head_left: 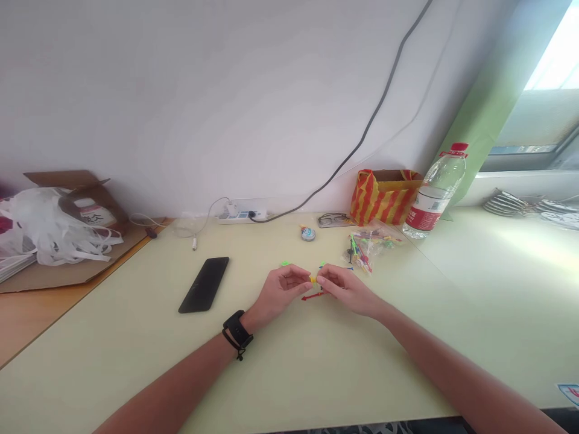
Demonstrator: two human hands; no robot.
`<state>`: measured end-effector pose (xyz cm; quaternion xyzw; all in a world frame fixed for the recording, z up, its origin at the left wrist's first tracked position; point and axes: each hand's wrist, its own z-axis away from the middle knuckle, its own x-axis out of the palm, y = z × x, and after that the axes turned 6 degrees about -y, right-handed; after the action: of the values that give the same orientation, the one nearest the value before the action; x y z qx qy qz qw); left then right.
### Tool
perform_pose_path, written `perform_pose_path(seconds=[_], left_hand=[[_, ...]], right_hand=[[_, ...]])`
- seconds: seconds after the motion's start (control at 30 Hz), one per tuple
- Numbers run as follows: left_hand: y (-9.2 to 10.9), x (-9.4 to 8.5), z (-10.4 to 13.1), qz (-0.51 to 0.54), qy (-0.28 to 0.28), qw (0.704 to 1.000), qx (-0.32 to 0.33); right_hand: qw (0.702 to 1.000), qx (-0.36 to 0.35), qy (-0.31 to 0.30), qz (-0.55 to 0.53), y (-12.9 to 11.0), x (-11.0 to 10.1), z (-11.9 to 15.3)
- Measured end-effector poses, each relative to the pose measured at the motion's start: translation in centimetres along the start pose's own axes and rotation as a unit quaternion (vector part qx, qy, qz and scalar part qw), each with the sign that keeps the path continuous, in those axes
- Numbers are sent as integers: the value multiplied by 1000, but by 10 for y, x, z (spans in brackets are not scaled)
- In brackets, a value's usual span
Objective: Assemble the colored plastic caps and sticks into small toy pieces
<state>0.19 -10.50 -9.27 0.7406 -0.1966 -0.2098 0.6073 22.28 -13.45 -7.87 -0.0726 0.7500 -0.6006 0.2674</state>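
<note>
A small yellow piece (313,279) is pinched between the fingertips of both hands, over the middle of the pale table. My left hand (286,290) holds it from the left, and my right hand (346,288) from the right. Just below the fingertips lies a red arrow-shaped piece (311,296), partly hidden by my right hand. Behind my right hand a blue piece (348,267) shows in part. A bit of green (284,263) peeks out behind my left hand. Farther back on the right is a clear bag of colourful plastic pieces (362,250).
A black phone (204,285) lies left of the hands. Toward the wall are a power strip (242,216), a small round tin (308,234), glasses (333,219), a striped bag (384,200) and a large bottle (435,193). Cardboard (58,274) with white plastic bags sits far left.
</note>
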Motion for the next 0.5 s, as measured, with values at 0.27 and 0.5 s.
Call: perform_pose_path(seconds=[0.27,0.5], left_hand=[[1,9,3,-56,-10,997,55],[1,4,11,-311,-60,946,63]], right_hand=[[997,47,-46,-30,2,4,1],[968,-35,89,233,-5,-29,6]])
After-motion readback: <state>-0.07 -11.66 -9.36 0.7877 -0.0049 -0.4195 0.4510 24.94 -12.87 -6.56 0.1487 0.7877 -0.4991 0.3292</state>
